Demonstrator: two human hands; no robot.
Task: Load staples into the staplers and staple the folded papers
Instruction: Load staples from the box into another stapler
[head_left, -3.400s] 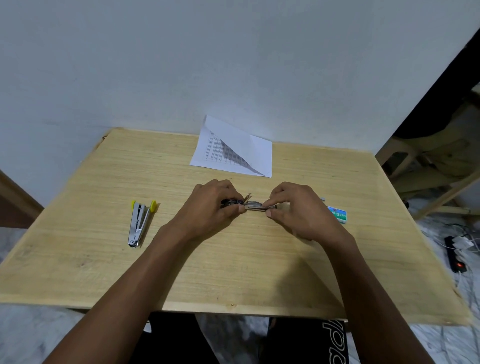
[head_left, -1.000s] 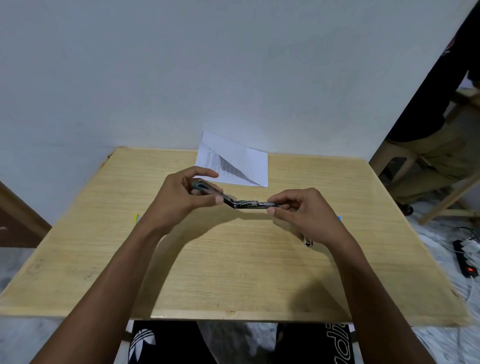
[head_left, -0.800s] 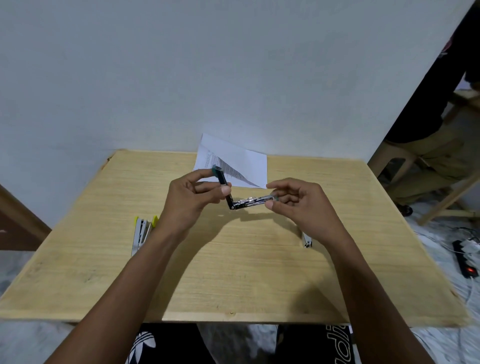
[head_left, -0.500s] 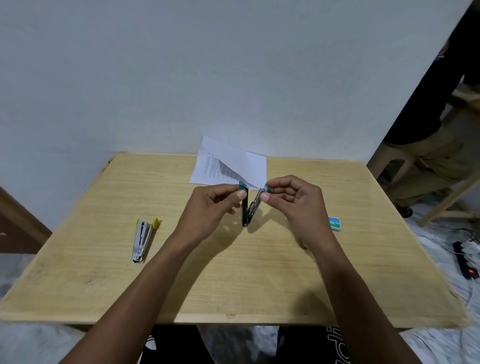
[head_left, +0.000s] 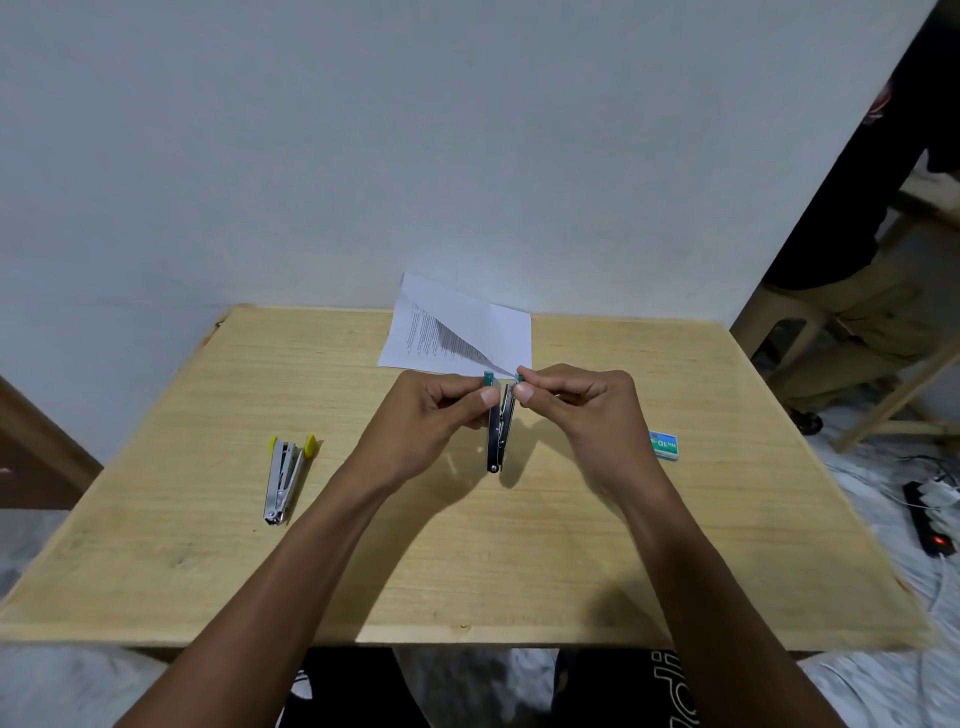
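Note:
A small metal stapler with green tips hangs hinge-down above the middle of the wooden table, its two arms almost together. My left hand pinches the left arm near its green tip. My right hand pinches the right arm at its top. A second metal stapler with yellow tips lies slightly open on the table to the left. The folded printed paper lies at the table's far edge against the wall. A green staple box lies right of my right hand.
A white wall stands directly behind the table. At the right, a person sits on a wooden stool. A power strip with a red light and cables lie on the floor at the right.
The green-tipped stapler was spread out flat between my hands; both hands have swung its arms up and together, so it now hangs nearly folded, hinge down.

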